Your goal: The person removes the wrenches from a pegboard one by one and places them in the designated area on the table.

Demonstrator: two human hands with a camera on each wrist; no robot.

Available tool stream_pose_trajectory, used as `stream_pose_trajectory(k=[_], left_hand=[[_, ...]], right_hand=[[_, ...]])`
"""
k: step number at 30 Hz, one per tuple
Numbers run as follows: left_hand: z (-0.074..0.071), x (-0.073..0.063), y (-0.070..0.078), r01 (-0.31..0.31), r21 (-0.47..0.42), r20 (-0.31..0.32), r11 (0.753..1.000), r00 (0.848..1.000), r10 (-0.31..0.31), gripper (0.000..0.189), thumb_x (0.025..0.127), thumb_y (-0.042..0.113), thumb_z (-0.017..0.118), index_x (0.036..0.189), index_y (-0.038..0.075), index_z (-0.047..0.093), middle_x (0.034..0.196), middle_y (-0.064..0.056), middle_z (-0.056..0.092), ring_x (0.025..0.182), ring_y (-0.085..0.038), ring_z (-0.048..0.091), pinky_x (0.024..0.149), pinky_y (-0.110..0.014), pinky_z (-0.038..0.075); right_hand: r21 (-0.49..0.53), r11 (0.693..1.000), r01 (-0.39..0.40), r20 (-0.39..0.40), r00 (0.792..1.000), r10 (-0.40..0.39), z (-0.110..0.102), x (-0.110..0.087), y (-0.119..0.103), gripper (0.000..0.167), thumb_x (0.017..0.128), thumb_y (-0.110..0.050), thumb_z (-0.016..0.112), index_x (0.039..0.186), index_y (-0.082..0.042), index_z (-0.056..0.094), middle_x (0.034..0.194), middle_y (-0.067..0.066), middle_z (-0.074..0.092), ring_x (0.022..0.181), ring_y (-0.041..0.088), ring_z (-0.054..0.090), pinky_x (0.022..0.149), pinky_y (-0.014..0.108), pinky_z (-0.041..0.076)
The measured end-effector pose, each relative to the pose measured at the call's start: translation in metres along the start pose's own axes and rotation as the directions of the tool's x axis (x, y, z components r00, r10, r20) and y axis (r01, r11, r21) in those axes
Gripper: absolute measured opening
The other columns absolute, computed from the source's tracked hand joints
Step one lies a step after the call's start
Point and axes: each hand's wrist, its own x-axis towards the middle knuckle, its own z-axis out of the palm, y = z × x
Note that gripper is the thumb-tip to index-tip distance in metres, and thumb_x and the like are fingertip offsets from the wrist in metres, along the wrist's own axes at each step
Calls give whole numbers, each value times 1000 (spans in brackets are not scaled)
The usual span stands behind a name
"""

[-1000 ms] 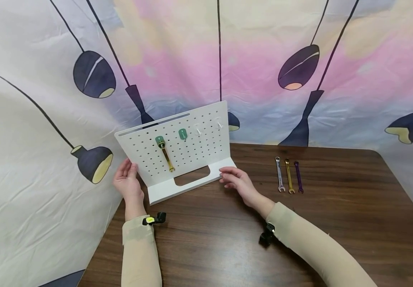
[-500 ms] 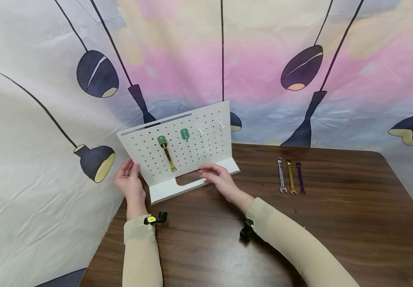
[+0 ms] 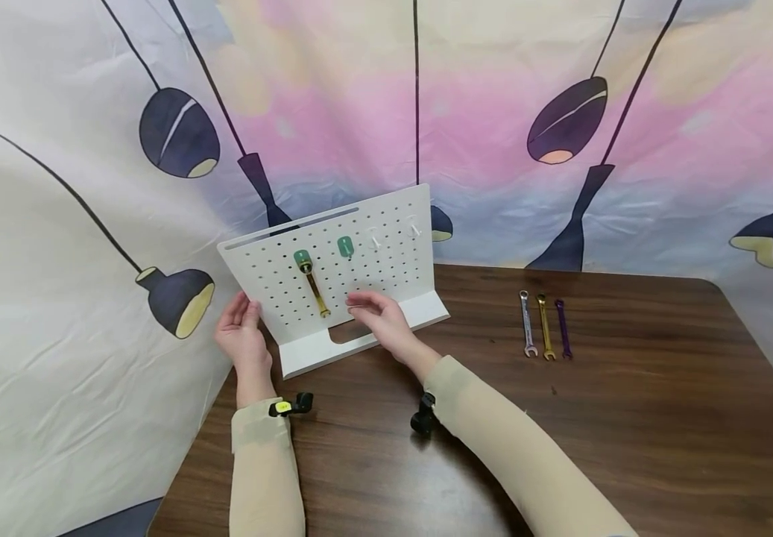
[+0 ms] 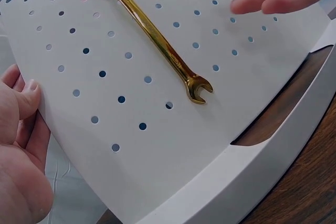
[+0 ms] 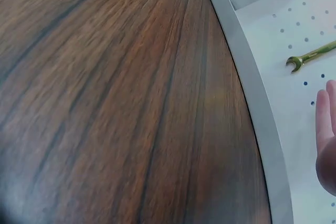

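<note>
A white pegboard stand stands at an angle on the table. My left hand grips its left edge, thumb at the front and fingers behind, as the left wrist view shows. On a green hook hangs a gold combination wrench, open end down. To its right are a second green hook and two clear hooks, all bare. My right hand is in front of the board's lower middle, fingers extended, holding nothing, just right of the hanging wrench.
Three more wrenches lie side by side on the wooden table to the right: a silver one, a gold one and a purple one. A painted cloth hangs behind the table.
My right hand has moved left from the base's right end to the board's lower middle, near the hanging wrench. My left hand keeps its grip on the edge.
</note>
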Motion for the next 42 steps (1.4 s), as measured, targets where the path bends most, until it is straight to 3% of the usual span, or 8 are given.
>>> stream_pose_trajectory(k=[8, 12, 29, 42], left_hand=[[-1, 4, -1, -7, -7, 4, 1000, 1000, 7, 26, 94, -7, 78, 118, 1, 80, 104, -4, 80, 102, -17, 73, 93, -28, 56], [-1, 2, -1, -7, 1, -1, 1000, 1000, 7, 26, 94, -8, 77, 117, 2, 81, 104, -3, 80, 102, -17, 74, 93, -28, 57], [-3, 3, -2, -15, 11, -3, 1000, 1000, 15, 26, 94, -9, 77, 116, 3, 82, 104, -3, 80, 101, -16, 74, 94, -27, 57], [-1, 4, -2, 8, -1, -1, 1000, 1000, -8, 26, 94, -8, 78, 117, 3, 81, 106, -5, 80, 102, -17, 74, 94, -28, 57]], right_hand=[[-100, 995, -17, 7, 1000, 18, 16, 15, -15, 39, 104, -9, 70, 144, -9, 66, 138, 5, 70, 129, 20, 64, 105, 29, 53], [-141, 990, -28, 35, 999, 33, 22, 16, -25, 42, 105, -12, 69, 147, -16, 64, 142, -1, 68, 131, 18, 62, 106, 32, 52], [-157, 988, -2, 60, 998, 11, 32, 25, -32, 47, 104, -12, 71, 150, -19, 61, 147, -4, 64, 132, 15, 62, 106, 31, 52], [-211, 977, 4, 118, 993, 22, 43, 28, -38, 57, 103, -13, 71, 157, -18, 53, 153, 1, 58, 141, 22, 55, 109, 28, 49]])
